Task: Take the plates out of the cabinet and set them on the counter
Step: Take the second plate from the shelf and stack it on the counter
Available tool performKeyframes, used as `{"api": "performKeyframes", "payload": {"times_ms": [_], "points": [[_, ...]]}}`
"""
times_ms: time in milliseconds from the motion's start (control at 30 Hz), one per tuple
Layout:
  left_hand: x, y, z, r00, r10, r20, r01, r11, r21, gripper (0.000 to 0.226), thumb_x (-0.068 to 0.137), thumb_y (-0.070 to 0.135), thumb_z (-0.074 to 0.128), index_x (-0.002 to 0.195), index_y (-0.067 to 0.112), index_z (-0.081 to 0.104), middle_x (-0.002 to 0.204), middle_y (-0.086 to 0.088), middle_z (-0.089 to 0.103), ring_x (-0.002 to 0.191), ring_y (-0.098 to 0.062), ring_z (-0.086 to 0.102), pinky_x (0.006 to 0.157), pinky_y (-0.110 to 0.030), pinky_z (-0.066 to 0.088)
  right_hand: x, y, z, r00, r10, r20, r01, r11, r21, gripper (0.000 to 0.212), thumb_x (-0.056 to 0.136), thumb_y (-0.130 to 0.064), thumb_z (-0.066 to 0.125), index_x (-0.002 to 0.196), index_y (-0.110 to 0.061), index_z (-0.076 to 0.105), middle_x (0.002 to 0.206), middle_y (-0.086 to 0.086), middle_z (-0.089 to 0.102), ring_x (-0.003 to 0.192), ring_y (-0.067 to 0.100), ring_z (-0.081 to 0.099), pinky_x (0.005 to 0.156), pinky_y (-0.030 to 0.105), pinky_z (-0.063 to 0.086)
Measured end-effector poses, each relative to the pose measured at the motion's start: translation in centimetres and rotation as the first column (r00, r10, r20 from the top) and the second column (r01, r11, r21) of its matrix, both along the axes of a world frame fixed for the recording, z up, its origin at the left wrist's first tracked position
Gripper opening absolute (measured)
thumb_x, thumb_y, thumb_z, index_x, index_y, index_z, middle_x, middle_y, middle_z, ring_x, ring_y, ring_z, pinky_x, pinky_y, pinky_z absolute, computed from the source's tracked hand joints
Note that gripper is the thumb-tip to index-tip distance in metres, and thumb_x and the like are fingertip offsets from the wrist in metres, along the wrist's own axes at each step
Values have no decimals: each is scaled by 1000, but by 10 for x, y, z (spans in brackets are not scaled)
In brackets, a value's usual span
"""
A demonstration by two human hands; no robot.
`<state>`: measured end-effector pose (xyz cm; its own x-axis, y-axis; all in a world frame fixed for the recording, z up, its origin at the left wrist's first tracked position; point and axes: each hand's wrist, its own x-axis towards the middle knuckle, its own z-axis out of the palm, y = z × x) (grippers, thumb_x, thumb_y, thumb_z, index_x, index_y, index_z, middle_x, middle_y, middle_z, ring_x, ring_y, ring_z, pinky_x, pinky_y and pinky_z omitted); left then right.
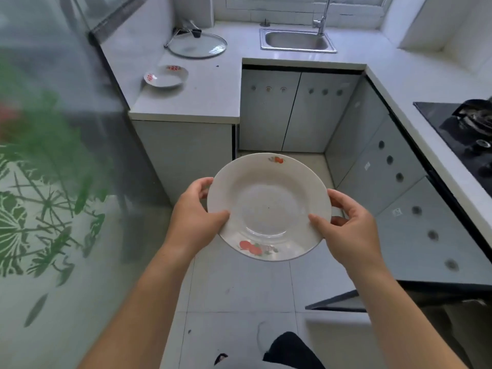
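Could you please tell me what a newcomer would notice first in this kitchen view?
The eye lands on the white plate with red fruit motifs, held at the centre of the view, with the left hand and right hand gripping opposite sides of its rim. Next comes a second plate with similar motifs, sitting on the counter at upper left, with a glass lid beyond it.

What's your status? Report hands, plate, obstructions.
Holding: left hand and right hand grip the plate by its rim, above the floor. A second plate lies on the counter. The glass lid sits behind it, apart.
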<state>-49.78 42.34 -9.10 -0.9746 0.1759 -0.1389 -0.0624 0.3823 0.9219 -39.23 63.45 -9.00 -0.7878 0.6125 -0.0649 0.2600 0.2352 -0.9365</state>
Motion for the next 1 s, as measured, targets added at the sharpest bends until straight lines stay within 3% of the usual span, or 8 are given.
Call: {"api": "performKeyframes", "payload": {"times_ms": [167,267,433,567,700,1000], "points": [[-55,20,-10,999,8,44,-8,1000,15,59,68,7,71,120,29,52,111,7,64,99,-18,64,83,-42,56,-61,28,-7,1000,19,20,-20,1000,11,53,77,-5,71,124,-22,55,101,-20,61,62,19,63,59,26,57],[-96,43,-10,999,14,37,-14,1000,9,58,70,5,71,119,28,52,112,8,63,99,-17,63,82,-38,56,-109,52,-13,999,29,14,-30,1000,10,53,76,-6,71,124,-22,56,103,-19,61,68,27,65,62,31,58],[-172,90,0,998,54,23,-54,998,-14,60,71,6,71,122,28,50,112,13,61,96,-14,64,72,-28,56,-197,102,-11,998,70,-2,-70,998,-3,51,76,-6,71,122,-23,57,104,-20,62,65,26,64,55,30,53],[-227,131,12,997,75,-8,-75,996,-42,58,72,9,72,122,29,50,102,22,57,97,-13,63,82,-30,54,-263,148,-4,994,110,-9,-110,994,3,52,76,-6,70,123,-22,57,107,-15,63,60,19,60,57,25,52],[-267,157,13,993,114,12,-113,993,-34,55,74,8,71,120,31,50,104,22,58,98,-12,62,75,-19,48,-318,176,-6,989,146,3,-146,989,-5,53,75,-6,70,124,-22,56,112,-10,63,67,23,65,58,24,52],[-366,162,-5,980,194,48,-189,978,-82,60,71,10,72,124,28,49,110,14,63,92,-14,64,77,-26,48,-430,187,-14,971,230,56,-230,973,-18,51,75,-6,69,123,-22,57,110,-11,63,71,21,66,60,25,53]]}}
